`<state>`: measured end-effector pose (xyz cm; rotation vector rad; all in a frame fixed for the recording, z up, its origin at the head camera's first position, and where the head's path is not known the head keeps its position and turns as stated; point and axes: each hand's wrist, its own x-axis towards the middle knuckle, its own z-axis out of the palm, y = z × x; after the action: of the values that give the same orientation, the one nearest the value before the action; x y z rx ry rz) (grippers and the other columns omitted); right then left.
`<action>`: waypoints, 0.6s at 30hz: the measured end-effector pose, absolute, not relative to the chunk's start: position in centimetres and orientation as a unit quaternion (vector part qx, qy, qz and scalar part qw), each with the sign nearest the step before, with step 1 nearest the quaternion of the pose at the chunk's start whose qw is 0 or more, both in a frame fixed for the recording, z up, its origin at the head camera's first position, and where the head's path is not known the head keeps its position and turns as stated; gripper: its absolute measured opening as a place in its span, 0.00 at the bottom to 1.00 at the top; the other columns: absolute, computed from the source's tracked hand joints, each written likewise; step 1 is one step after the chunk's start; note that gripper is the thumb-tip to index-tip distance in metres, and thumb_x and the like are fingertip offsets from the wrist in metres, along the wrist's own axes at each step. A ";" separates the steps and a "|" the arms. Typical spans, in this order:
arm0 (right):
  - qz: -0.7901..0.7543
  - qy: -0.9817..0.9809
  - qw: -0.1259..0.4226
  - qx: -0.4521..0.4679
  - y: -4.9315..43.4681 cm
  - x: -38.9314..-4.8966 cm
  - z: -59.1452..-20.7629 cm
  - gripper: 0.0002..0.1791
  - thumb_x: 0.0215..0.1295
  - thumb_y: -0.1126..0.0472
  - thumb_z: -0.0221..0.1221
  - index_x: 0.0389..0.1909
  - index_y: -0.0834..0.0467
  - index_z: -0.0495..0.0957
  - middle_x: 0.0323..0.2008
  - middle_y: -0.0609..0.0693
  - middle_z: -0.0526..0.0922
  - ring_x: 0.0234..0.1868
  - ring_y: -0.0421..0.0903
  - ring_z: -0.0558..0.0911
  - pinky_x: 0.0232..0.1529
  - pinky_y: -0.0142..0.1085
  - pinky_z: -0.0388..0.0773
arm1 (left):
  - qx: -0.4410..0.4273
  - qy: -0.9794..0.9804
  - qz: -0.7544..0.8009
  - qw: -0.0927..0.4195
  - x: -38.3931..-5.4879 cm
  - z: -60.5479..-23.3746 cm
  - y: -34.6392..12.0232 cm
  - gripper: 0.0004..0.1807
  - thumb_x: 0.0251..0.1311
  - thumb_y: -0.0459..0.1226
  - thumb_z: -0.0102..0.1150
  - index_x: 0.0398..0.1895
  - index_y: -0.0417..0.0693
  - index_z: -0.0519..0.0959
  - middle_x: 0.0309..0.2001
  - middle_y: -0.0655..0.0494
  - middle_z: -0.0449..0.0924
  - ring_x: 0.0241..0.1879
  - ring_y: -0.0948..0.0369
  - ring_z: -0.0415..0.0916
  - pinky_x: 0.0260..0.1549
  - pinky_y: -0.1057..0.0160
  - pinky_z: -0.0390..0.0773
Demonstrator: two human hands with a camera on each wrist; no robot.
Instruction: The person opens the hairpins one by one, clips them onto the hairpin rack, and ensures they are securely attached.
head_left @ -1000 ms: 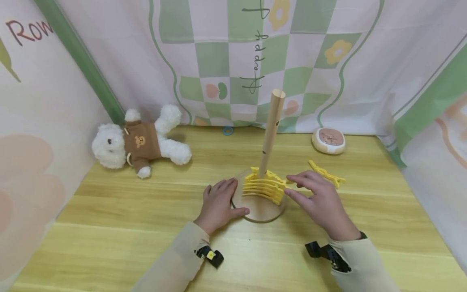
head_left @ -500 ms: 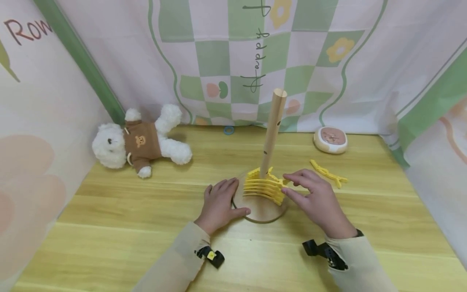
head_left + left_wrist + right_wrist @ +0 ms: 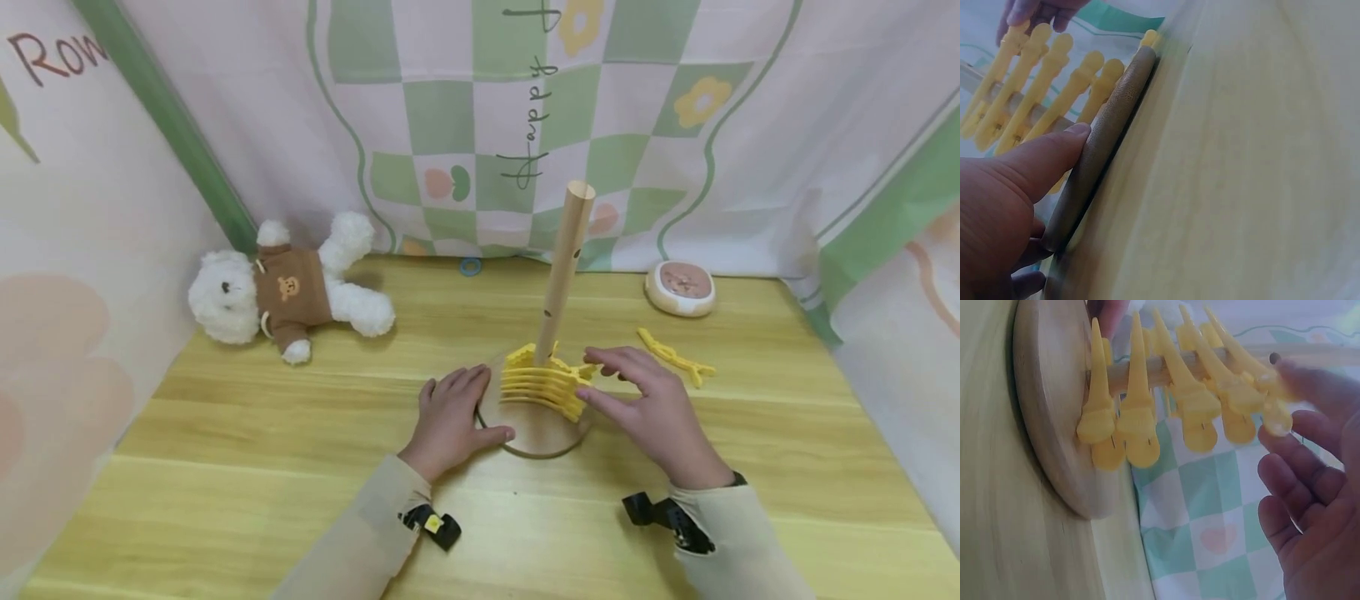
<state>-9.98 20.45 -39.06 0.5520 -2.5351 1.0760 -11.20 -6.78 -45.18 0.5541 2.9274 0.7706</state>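
Note:
My left hand (image 3: 450, 425) holds the rim of the round wooden base (image 3: 534, 437), thumb at its front edge and fingers along its left side. A wooden post (image 3: 561, 275) rises from the base, leaning slightly right. Several yellow plastic clips (image 3: 540, 387) are stacked around its lower part, reaching past it on both sides. My right hand (image 3: 660, 408) is at their right ends, thumb and index finger spread apart. In the right wrist view, its blurred thumb and index finger are beside the end of the topmost clip (image 3: 1277, 417); whether they touch it is hard to tell.
Another yellow clip (image 3: 677, 358) lies on the table (image 3: 262, 483) behind my right hand. A white plush toy (image 3: 292, 287) in a brown top lies at the left. A round white device (image 3: 680, 289) and a small blue ring (image 3: 470, 267) sit near the back curtain (image 3: 438, 117).
My right thumb and index finger, close together on the top clip's end before, have spread apart. The clip stays on the post. My left hand keeps its place on the base.

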 end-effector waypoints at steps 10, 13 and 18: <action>0.389 -0.889 0.215 0.109 23.9 -11.0 -40.1 0.18 0.59 0.62 0.72 0.51 0.57 0.85 0.49 0.49 0.84 0.45 0.38 0.75 0.43 0.24 0.69 | 0.172 0.948 0.264 0.046 -11.3 -44.9 -6.8 0.53 0.51 0.64 0.69 0.76 0.48 0.63 0.75 0.53 0.62 0.75 0.51 0.56 0.69 0.35 0.46; 0.386 -0.890 0.226 0.080 25.2 -11.6 -40.6 0.18 0.59 0.61 0.72 0.50 0.57 0.85 0.49 0.50 0.84 0.46 0.39 0.74 0.45 0.26 0.69 | 0.168 0.947 0.268 0.049 -11.3 -44.9 -6.9 0.53 0.51 0.63 0.69 0.76 0.48 0.63 0.75 0.54 0.62 0.75 0.52 0.55 0.69 0.35 0.45; 0.371 -0.905 0.207 0.041 27.2 -12.1 -41.6 0.19 0.62 0.56 0.70 0.52 0.58 0.84 0.50 0.53 0.83 0.49 0.47 0.75 0.50 0.41 0.69 | 0.167 0.947 0.271 0.049 -11.3 -44.9 -6.8 0.53 0.51 0.63 0.69 0.76 0.48 0.63 0.75 0.54 0.62 0.75 0.51 0.55 0.69 0.35 0.45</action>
<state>-12.07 27.18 -41.58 0.1145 -2.5198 1.0323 -11.30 -6.80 -44.88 0.5091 2.8844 0.8252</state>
